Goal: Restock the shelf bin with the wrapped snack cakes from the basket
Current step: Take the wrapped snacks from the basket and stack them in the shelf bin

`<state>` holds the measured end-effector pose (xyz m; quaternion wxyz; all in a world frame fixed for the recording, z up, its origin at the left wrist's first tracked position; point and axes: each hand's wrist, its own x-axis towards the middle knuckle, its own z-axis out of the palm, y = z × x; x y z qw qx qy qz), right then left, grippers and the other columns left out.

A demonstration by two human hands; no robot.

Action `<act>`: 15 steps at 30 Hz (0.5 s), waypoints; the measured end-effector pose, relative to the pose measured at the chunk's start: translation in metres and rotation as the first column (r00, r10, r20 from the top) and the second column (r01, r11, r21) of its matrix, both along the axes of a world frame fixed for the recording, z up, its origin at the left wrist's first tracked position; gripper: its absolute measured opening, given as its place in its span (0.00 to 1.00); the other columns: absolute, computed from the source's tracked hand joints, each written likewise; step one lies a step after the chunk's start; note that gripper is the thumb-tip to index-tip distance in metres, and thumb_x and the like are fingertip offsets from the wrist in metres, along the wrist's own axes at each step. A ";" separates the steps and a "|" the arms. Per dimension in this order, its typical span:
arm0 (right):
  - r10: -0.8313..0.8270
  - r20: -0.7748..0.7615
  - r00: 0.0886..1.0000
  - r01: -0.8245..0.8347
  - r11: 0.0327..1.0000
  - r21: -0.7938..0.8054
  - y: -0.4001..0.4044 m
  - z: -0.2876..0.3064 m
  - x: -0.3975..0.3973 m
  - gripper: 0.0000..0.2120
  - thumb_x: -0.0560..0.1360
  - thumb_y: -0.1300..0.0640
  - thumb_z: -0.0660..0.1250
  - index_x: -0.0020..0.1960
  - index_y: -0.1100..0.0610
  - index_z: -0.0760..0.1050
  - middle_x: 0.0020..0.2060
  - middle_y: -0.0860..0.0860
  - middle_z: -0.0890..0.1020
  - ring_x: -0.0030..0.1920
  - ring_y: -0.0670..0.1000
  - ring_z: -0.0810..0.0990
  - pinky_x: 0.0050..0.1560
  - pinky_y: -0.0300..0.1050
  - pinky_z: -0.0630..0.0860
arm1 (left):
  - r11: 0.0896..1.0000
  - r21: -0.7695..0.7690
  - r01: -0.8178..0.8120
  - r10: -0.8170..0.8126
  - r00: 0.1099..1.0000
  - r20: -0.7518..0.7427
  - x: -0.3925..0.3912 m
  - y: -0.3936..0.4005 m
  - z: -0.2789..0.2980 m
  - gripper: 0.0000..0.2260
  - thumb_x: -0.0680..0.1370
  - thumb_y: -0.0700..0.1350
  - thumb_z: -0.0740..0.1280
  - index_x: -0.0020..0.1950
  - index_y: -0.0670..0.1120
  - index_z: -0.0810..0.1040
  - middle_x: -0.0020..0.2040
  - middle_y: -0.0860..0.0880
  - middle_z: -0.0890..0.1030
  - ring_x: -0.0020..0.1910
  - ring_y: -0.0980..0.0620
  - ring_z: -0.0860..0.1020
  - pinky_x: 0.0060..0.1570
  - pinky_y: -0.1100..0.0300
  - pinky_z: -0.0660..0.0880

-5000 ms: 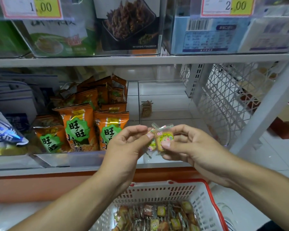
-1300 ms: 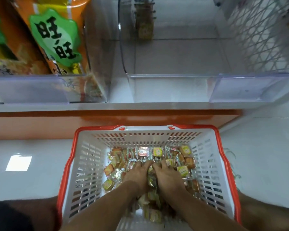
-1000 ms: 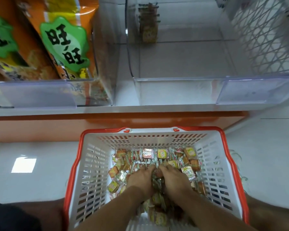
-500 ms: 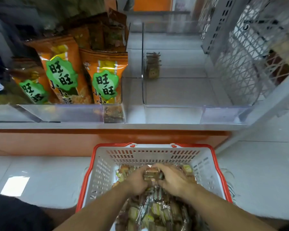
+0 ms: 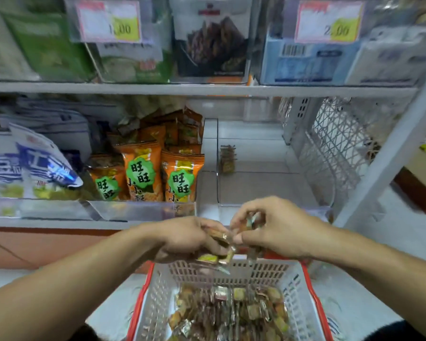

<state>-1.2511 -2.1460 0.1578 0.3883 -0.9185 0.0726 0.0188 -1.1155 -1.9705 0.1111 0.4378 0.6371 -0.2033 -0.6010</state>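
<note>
Both hands are raised above the white basket with a red rim [image 5: 303,286], each full of wrapped snack cakes. My left hand [image 5: 185,238] grips a bunch of them [image 5: 213,258], some hanging below the fingers. My right hand [image 5: 273,228] holds more snack cakes [image 5: 250,221] in its curled fingers. The hands nearly touch, just in front of the clear shelf bin [image 5: 263,185]. Deep in that bin stands a small row of cakes [image 5: 227,159]. Many wrapped cakes [image 5: 231,313] lie in the basket below.
Orange snack bags [image 5: 158,173] fill the bin to the left, blue-and-white bags [image 5: 35,166] further left. An upper shelf [image 5: 207,89] with price tags hangs above. A white mesh side panel [image 5: 330,148] and slanted post [image 5: 389,153] bound the right.
Both hands have come up out of the basket with handfuls of cakes and now hover at the bin's front edge. The view has tilted up to the shelves.
</note>
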 end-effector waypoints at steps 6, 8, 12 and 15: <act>-0.234 0.389 0.891 0.026 0.882 0.471 -0.004 0.019 0.009 0.07 0.72 0.60 0.77 0.47 0.53 0.82 0.43 0.52 0.86 0.45 0.55 0.86 0.46 0.50 0.84 | 0.961 -0.094 -0.259 0.236 0.950 -0.203 0.000 -0.004 0.027 0.12 0.77 0.36 0.72 0.60 0.45 0.85 0.52 0.41 0.85 0.44 0.48 0.85 0.35 0.56 0.84; -0.245 0.359 0.900 0.043 0.873 0.487 -0.006 0.010 0.016 0.08 0.70 0.57 0.78 0.48 0.53 0.82 0.47 0.50 0.86 0.49 0.50 0.85 0.50 0.41 0.81 | 0.949 -0.099 -0.300 0.261 0.921 -0.290 -0.001 -0.013 0.029 0.11 0.76 0.37 0.72 0.57 0.46 0.86 0.52 0.42 0.86 0.42 0.50 0.86 0.33 0.59 0.83; -0.246 0.293 0.924 0.018 0.794 0.608 -0.012 -0.001 0.020 0.12 0.70 0.53 0.78 0.51 0.55 0.82 0.51 0.55 0.86 0.54 0.50 0.84 0.55 0.41 0.79 | 0.917 -0.101 -0.386 0.322 0.864 -0.386 0.002 -0.023 0.032 0.11 0.73 0.37 0.73 0.53 0.45 0.88 0.52 0.39 0.86 0.43 0.47 0.85 0.32 0.59 0.84; -0.366 0.212 0.906 0.095 0.665 0.741 -0.012 -0.012 0.019 0.08 0.68 0.52 0.78 0.46 0.52 0.83 0.49 0.56 0.85 0.52 0.52 0.83 0.57 0.48 0.81 | 0.904 -0.117 -0.411 0.343 0.862 -0.373 0.003 -0.024 0.033 0.12 0.69 0.36 0.77 0.52 0.44 0.88 0.52 0.38 0.85 0.48 0.44 0.84 0.32 0.59 0.84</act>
